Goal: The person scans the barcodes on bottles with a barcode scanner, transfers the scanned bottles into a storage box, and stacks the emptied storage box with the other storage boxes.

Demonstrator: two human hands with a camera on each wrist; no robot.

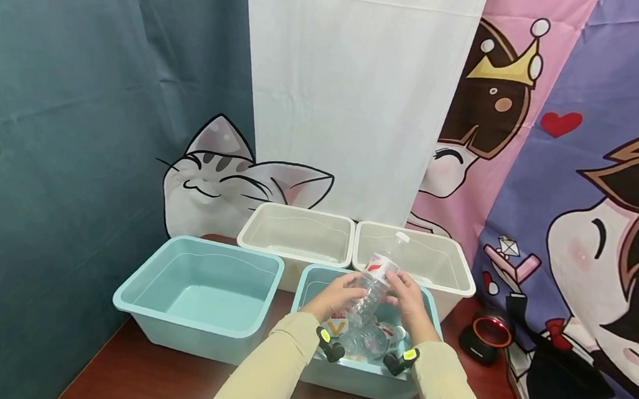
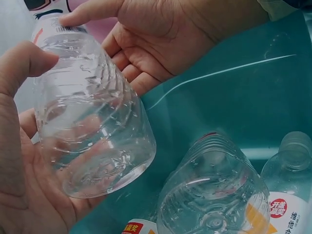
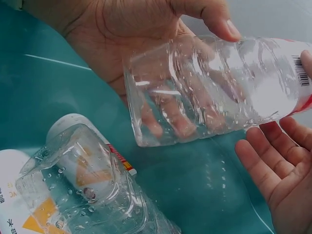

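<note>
A clear plastic bottle point(image 1: 369, 300) with a white and red label and a white cap is held tilted above the right blue bin point(image 1: 427, 298). My left hand point(image 1: 341, 295) grips its lower body, thumb on the near side and fingers seen through the plastic point(image 3: 180, 97). Higher up, my right hand point(image 1: 409, 301) holds it at the label, its thumb resting by the barcode point(image 2: 70, 29). Below both hands, several clear bottles point(image 2: 214, 190) lie in the bin, some with white and orange labels. The forearms hide part of the bin's front.
A second blue bin point(image 1: 193, 334) stands at the left. Behind are two cream bins, one left point(image 1: 298, 213) and one right point(image 1: 455, 281). A small black device point(image 1: 484, 337) with a cable sits at the right on the brown table point(image 1: 167, 379). Printed curtains point(image 1: 356, 101) hang behind.
</note>
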